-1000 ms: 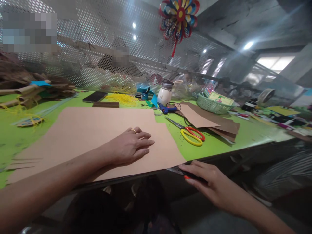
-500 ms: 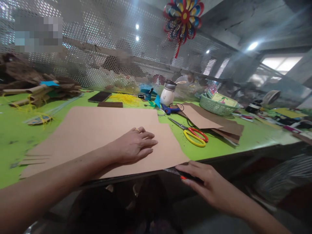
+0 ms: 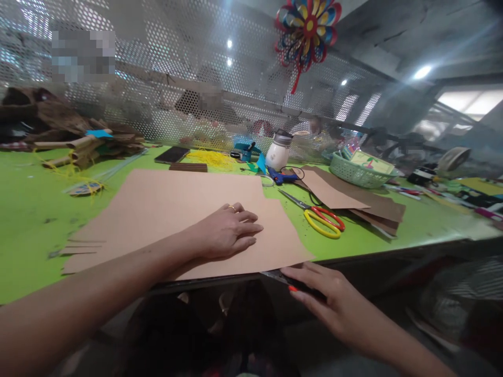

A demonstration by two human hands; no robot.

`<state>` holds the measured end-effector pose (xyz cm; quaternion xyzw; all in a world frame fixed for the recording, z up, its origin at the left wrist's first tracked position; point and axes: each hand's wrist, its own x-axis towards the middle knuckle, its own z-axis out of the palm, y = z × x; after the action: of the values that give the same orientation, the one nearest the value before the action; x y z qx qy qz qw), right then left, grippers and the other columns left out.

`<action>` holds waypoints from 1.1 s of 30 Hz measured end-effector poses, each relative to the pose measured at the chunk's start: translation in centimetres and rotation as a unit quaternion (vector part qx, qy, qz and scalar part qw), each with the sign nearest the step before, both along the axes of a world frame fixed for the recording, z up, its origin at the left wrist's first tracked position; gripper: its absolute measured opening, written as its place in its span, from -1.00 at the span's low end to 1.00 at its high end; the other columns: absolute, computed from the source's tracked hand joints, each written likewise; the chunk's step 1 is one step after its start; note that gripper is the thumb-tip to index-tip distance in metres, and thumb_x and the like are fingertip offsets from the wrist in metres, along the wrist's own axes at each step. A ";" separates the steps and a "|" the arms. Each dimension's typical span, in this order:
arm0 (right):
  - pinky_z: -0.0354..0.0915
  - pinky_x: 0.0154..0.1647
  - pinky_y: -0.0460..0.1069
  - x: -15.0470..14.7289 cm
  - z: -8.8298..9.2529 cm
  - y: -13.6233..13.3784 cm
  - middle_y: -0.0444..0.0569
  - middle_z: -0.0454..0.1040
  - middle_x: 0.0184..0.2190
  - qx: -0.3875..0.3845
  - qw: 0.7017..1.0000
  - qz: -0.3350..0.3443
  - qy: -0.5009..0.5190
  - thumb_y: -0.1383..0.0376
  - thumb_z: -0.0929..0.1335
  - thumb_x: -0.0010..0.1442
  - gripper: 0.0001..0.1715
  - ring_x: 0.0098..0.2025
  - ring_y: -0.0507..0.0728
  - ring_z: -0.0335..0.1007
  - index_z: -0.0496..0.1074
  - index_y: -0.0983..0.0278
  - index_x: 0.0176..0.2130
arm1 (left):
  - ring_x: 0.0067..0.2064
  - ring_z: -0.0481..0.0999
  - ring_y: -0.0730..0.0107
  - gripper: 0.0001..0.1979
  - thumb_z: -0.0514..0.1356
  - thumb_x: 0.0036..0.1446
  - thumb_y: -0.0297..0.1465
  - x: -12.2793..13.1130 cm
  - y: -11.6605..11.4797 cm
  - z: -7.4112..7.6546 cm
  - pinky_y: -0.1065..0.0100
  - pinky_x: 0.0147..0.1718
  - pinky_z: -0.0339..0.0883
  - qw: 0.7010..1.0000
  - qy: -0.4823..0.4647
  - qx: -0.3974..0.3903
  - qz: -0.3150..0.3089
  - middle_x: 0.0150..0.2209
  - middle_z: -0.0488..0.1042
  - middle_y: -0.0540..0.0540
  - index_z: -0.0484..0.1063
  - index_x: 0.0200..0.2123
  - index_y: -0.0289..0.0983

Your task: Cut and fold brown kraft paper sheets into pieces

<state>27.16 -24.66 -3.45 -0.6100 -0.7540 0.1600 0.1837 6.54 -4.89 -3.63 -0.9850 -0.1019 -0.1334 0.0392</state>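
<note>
A large sheet of light brown kraft paper lies at the front of the green table, with a few narrow slits at its left side. My left hand, wearing a ring, rests flat on the sheet with its fingers apart. By the table's front edge, my right hand grips a utility knife with a dark body and a red part. Its blade points left at the sheet's near edge; I cannot tell how far it is into the paper. My fingers hide much of the handle.
Yellow-and-red-handled scissors lie right of the sheet, near a blue glue gun. Behind are a white jar, yellow strands and a phone. More brown sheets and a green basket stand right.
The whole scene has shifted rightward in view. My right hand and the knife have slid slightly left along the sheet's near edge. My left hand stays in place on the paper.
</note>
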 end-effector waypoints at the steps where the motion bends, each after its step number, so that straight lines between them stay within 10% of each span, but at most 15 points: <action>1: 0.34 0.10 0.07 0.0 0.0 0.0 0.07 0.48 0.02 0.002 1.000 0.001 -0.001 0.25 0.27 0.32 -0.57 0.07 0.18 0.41 0.37 0.19 0.16 | -0.01 0.33 0.14 -0.64 -0.02 0.32 -0.23 0.0 0.0 0.0 0.14 -0.02 0.18 1.000 0.000 0.000 0.000 0.07 0.42 -0.11 0.38 0.10 -0.12; 33: 0.27 0.13 0.09 -3.5 0.8 1.2 0.03 0.46 0.04 -0.031 0.999 0.012 0.041 0.28 0.27 0.32 -0.58 0.08 0.18 0.36 0.37 0.17 0.16 | 0.03 0.35 0.11 -0.67 0.03 0.30 -0.21 0.1 0.2 -0.4 0.14 -0.02 0.20 1.000 -0.017 0.002 -0.004 0.07 0.44 -0.11 0.42 0.05 -0.12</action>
<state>23.61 -23.41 -2.64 -0.5993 -0.7478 0.2102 0.1935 6.64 -4.68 -4.06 -0.9829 -0.0982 -0.1510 0.0387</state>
